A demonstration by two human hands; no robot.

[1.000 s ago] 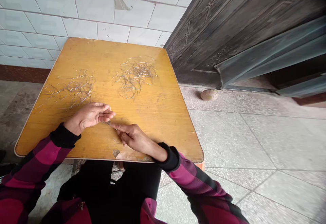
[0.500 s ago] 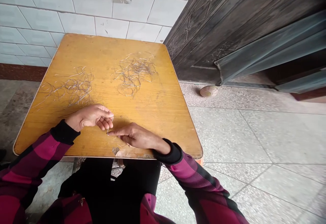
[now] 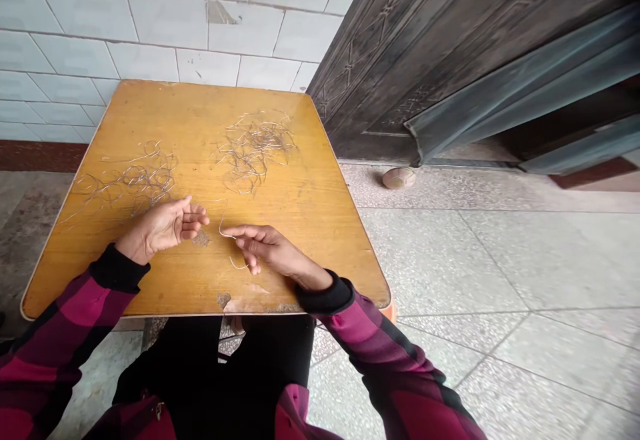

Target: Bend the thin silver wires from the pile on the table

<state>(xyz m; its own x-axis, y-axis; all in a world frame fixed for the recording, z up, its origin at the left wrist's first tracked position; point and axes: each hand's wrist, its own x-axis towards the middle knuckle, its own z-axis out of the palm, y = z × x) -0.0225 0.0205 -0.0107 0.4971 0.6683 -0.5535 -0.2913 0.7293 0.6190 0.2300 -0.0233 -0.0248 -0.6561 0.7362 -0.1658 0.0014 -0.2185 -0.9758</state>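
Note:
Between the thumb and fingers of my right hand is a thin bent wire, its free end rising toward the table's middle. A curved wire end shows below the same hand; whether it is the same piece I cannot tell. My left hand is apart from the wire, palm turned inward, fingers loosely spread with nothing in them. Just beyond it lies a loose heap of bent wires at the table's left. A second tangled heap of wires lies farther back, right of centre.
The worn yellow wooden table backs onto a white tiled wall. To the right are a dark carved door, a grey-blue curtain and a roundish stone-like object on the speckled tile floor.
My left hand has let go of the wire and drawn left. My right hand has lifted slightly with the wire pinched in it. The view has shifted a little.

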